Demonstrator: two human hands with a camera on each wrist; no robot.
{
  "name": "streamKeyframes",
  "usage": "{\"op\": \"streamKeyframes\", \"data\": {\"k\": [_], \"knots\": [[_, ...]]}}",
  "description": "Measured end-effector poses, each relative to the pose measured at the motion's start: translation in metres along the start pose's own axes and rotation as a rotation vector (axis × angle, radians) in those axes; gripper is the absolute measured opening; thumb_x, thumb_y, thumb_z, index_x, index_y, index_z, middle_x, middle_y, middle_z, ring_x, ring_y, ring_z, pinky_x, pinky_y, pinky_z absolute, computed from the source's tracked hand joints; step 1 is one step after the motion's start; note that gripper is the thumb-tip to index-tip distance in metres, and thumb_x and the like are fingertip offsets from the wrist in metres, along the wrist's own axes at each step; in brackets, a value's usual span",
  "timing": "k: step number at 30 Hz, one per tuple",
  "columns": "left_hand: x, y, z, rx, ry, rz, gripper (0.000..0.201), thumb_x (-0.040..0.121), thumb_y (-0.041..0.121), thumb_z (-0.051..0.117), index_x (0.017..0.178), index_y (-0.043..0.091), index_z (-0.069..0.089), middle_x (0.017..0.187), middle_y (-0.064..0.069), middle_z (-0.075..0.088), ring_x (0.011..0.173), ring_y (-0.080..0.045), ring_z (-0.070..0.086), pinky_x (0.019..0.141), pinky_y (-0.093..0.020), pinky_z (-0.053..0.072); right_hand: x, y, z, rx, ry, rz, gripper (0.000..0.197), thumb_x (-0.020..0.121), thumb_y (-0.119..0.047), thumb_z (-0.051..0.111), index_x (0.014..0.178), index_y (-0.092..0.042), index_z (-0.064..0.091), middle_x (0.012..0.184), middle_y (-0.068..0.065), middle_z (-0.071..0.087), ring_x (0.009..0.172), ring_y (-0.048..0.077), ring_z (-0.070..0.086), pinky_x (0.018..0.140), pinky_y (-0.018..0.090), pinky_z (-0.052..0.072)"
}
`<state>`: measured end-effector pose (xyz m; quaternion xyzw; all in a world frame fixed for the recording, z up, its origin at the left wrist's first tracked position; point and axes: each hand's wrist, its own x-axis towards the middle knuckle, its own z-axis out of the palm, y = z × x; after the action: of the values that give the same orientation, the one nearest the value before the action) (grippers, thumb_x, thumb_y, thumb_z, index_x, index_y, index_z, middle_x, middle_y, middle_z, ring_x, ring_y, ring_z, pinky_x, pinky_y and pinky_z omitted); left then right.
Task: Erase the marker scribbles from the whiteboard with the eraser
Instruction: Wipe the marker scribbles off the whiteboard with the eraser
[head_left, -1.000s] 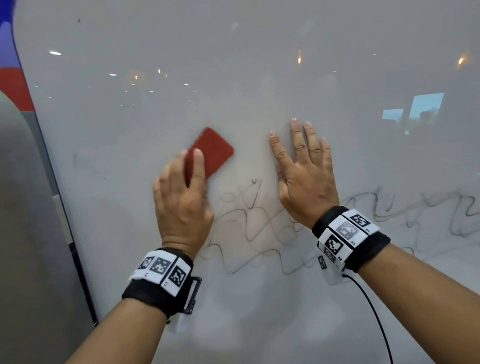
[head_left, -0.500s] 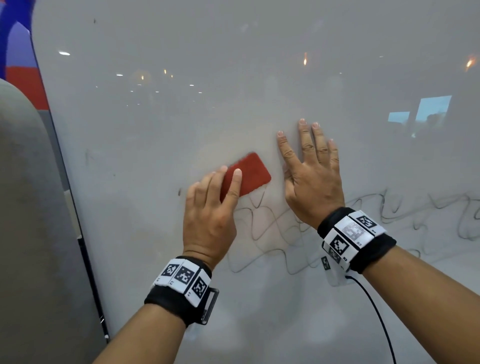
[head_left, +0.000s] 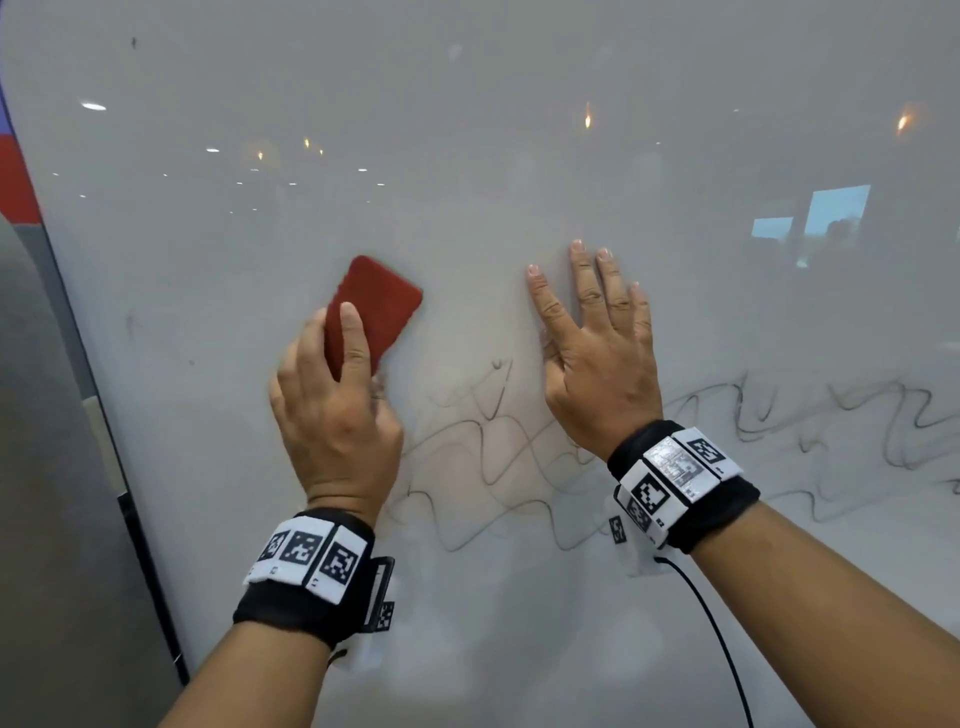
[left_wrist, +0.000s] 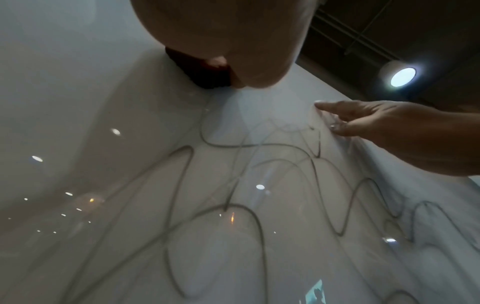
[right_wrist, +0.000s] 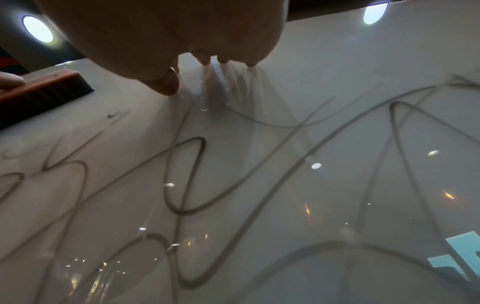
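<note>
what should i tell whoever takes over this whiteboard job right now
Left hand: grips the red eraser, pressed against the whiteboard above the left end of the scribbles.
Right hand: open, fingers flat on the board, bracing just right of the eraser.
Marker scribbles: wavy black lines run from beside the left wrist, under the right hand, out to the right edge of the head view.
Done: the board above the lines looks wiped, with a faint haze.
Left: nearly all the wavy lines, plus small stray marks at the far left.
</note>
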<state>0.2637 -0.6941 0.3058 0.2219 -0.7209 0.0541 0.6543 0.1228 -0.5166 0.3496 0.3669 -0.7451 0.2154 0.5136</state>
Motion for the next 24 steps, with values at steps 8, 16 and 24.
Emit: {"op": "streamKeyframes", "data": {"k": [8, 16, 24], "knots": [[-0.010, 0.003, 0.002, 0.009, -0.028, 0.173, 0.068, 0.081, 0.004, 0.057, 0.148, 0.010, 0.045, 0.141, -0.021, 0.048, 0.126, -0.038, 0.042, 0.102, -0.055, 0.036, -0.001, -0.003, 0.003, 0.037, 0.013, 0.023, 0.072, 0.088, -0.016, 0.045, 0.155, -0.033, 0.026, 0.165, 0.006, 0.013, 0.152, 0.027, 0.006, 0.120, 0.053, 0.007], [-0.009, 0.015, 0.009, -0.018, 0.000, 0.089, 0.073, 0.079, 0.003, 0.058, 0.149, 0.012, 0.041, 0.142, -0.018, 0.048, 0.128, -0.036, 0.043, 0.105, -0.052, 0.033, -0.002, -0.007, 0.005, 0.037, -0.026, 0.052, 0.075, 0.090, -0.013, 0.046, 0.156, -0.034, 0.018, 0.166, 0.005, 0.007, 0.153, 0.026, 0.001, 0.120, 0.051, -0.001], [-0.011, 0.016, 0.004, 0.033, -0.041, 0.107, 0.073, 0.079, 0.008, 0.058, 0.149, 0.012, 0.040, 0.143, -0.017, 0.048, 0.128, -0.035, 0.042, 0.105, -0.050, 0.034, -0.003, -0.010, -0.004, 0.055, -0.080, 0.082, 0.079, 0.087, -0.012, 0.044, 0.156, -0.035, 0.016, 0.166, 0.005, 0.005, 0.153, 0.026, 0.000, 0.120, 0.049, -0.004]]}}
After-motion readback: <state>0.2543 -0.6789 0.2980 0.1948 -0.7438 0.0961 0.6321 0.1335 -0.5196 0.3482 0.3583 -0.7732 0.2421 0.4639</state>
